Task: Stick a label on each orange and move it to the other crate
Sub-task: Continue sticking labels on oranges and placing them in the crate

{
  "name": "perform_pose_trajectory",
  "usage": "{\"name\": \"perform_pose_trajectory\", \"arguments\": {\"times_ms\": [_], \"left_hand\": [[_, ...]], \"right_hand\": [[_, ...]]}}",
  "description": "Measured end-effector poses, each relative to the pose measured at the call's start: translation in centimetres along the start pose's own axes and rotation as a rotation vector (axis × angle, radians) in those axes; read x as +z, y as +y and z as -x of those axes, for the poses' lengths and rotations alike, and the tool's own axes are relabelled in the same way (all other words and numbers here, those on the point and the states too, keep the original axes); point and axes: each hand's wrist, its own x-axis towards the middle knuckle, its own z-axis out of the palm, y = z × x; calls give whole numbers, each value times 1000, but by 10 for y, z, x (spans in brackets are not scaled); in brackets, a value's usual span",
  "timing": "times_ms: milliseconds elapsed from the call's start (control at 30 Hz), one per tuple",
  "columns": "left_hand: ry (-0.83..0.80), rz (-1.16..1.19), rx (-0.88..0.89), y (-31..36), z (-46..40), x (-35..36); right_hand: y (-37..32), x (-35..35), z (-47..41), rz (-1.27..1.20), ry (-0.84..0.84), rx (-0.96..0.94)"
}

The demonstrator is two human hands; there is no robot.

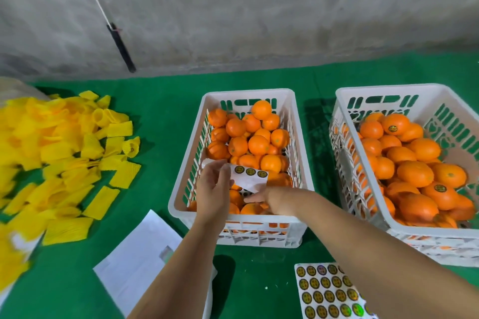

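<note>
Two white plastic crates stand on the green mat. The middle crate (178, 186) holds unlabelled oranges (258, 144). The right crate (342, 171) holds oranges with round dark labels, such as one at the back (395, 124). Over the middle crate my left hand (213, 190) pinches a white label strip (250, 176) carrying three round stickers. My right hand (272, 201) reaches under that strip into the near end of the middle crate; its fingers are mostly hidden by the strip and the wrist. Whether it holds an orange is unclear.
A full sheet of round labels (328, 291) lies at the near right. White paper sheets (140, 254) lie in front of the middle crate. A heap of yellow foam sleeves (59, 158) covers the left. A grey wall and a leaning black-handled pole (121, 46) stand behind.
</note>
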Motion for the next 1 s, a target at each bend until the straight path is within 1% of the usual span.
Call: {"name": "perform_pose_trajectory", "arguments": {"times_ms": [67, 167, 233, 300, 333, 400, 467, 533, 567, 600, 700, 733, 800, 867, 933, 1000], "left_hand": [[9, -41, -7, -1, -2, 0], [15, -2, -36, 0, -2, -1], [12, 57, -29, 2, -2, -2], [7, 129, -53, 2, -3, -1], [18, 143, -75, 2, -4, -1], [46, 130, -102, 1, -6, -1], [56, 109, -83, -1, -8, -1], [103, 67, -53, -2, -7, 0], [140, 81, -52, -2, -7, 1], [173, 103, -56, -1, -7, 2], [202, 106, -21, 1, -7, 4], [205, 105, -15, 2, -6, 5], [179, 130, -37, 4, -5, 5], [65, 158, -84, 8, -4, 7], [-54, 152, -144, 11, -3, 12], [-117, 137, -199, 12, -1, 17]], "right_hand": [[-1, 2, -3, -192, 6, 69], [0, 3, -8, -489, 43, 206], [0, 5, -16, -498, 6, 217], [1, 7, -22, -440, -17, 231], [1, 6, -21, -403, -16, 243], [7, 8, -19, -329, 25, 194], [10, 9, -14, -169, 102, 73], [10, 8, -8, -100, 267, -92], [8, 8, -5, -134, 357, -157], [6, 8, 0, -213, 437, -173], [-2, 18, 11, -457, 650, -126], [-4, 24, 14, -498, 729, -127], [-6, 32, 19, -498, 874, -177], [-10, 32, 21, -472, 911, -232], [-14, 29, 24, -436, 861, -262], [-17, 30, 27, -393, 820, -286]]}}
